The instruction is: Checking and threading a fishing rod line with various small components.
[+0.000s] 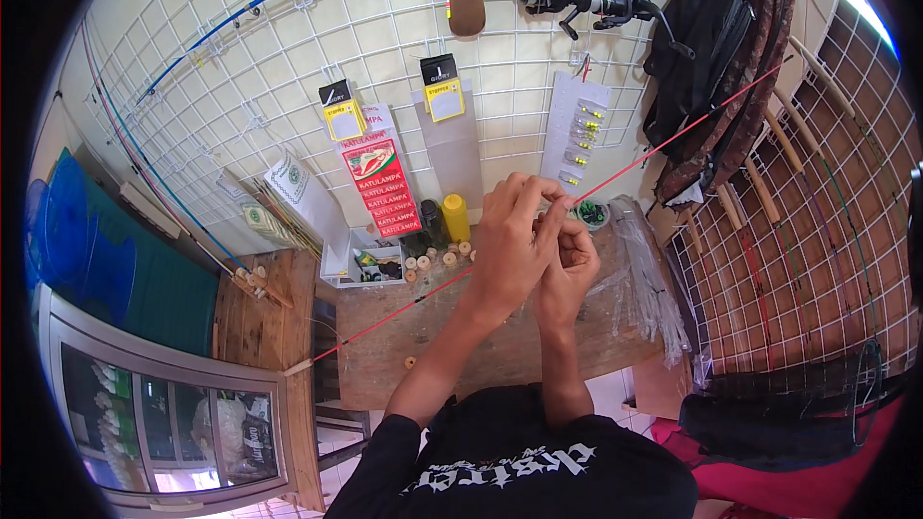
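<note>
A slim red fishing-rod blank (pixel 663 145) slants across the front of the tabletop (pixel 606 341), its middle at the person's 2 hands and its pale butt at the lower left. The left hand (pixel 524 240) and right hand (pixel 574 259) nearly touch, fingers bent inward with little gap; I cannot tell which grip, or whether both, has the blank.

It looks light, springy and smooth, likely whippy and fragile towards the thin upper-right tip; the thicker stretch nearer the butt seems the safer hold.

A white open box (pixel 335 255) holds small bottles and dark pieces, not clear enough to identify. Behind the right hand, a round clear tub (pixel 603 222) contains green and dark bits. The yellow bottle's (pixel 456 219) contents are hidden. Clear plastic sleeves (pixel 644 279) lie at the right.
</note>
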A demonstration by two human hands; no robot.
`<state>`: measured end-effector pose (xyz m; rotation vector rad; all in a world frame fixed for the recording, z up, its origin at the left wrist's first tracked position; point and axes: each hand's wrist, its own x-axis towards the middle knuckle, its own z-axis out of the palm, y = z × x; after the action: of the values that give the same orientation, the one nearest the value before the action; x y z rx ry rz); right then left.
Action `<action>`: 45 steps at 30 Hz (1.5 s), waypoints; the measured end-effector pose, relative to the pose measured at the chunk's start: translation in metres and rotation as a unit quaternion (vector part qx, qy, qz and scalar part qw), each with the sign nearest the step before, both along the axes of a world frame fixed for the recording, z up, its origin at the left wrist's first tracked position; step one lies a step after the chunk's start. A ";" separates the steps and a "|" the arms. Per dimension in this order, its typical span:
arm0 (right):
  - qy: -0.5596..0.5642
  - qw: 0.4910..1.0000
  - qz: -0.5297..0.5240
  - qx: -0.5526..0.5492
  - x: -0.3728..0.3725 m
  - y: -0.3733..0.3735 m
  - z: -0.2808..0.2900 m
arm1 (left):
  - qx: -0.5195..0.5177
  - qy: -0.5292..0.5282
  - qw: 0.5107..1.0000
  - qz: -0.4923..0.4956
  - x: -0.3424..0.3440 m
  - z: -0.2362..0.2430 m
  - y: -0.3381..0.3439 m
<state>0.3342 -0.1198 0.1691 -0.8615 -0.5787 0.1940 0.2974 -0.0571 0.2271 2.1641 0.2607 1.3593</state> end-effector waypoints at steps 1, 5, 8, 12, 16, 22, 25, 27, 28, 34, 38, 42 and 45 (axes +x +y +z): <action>0.000 1.000 0.001 0.001 0.001 0.000 0.001 | -0.028 0.015 0.999 -0.020 0.000 -0.001 0.001; -0.022 0.999 -0.019 -0.042 0.005 -0.006 -0.002 | -0.095 0.009 0.994 -0.054 0.001 -0.002 0.002; -0.120 0.986 -0.052 -0.106 0.015 -0.013 0.000 | -0.092 0.019 0.995 -0.033 0.000 0.001 0.001; -0.305 0.928 -0.114 -0.179 0.033 -0.028 0.008 | -0.055 0.007 0.998 -0.008 0.003 0.000 -0.001; -0.129 0.969 -0.193 -0.086 0.039 -0.032 0.027 | -0.039 0.002 0.999 0.000 0.004 -0.003 -0.001; -0.264 0.924 -0.198 -0.193 0.057 -0.045 0.058 | 0.014 0.003 1.000 0.022 0.006 -0.006 -0.002; -0.254 0.923 -0.163 -0.239 0.059 -0.044 0.058 | 0.101 -0.024 0.994 0.044 0.007 -0.015 0.003; -0.242 0.923 -0.146 -0.261 0.061 -0.045 0.056 | 0.121 -0.021 0.991 0.049 0.006 -0.019 0.003; -0.225 0.933 -0.118 -0.254 0.063 -0.046 0.055 | 0.143 -0.017 0.988 0.052 0.006 -0.020 0.002; -0.179 0.947 -0.055 -0.260 0.065 -0.045 0.049 | 0.201 0.012 0.978 0.064 0.000 -0.026 0.007; -0.155 0.949 -0.011 -0.276 0.067 -0.050 0.054 | 0.191 0.011 0.981 0.041 0.000 -0.026 0.005; -0.171 0.950 -0.051 -0.256 0.074 -0.063 0.058 | 0.158 -0.015 0.987 0.032 0.000 -0.023 0.003; -0.161 0.956 -0.131 -0.209 0.098 -0.088 0.065 | 0.133 -0.028 0.991 0.012 0.006 -0.025 -0.001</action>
<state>0.4321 -0.2078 0.2340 -1.3869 -0.7330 -0.0734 0.3036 -0.0576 0.2024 2.3397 0.0881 1.5402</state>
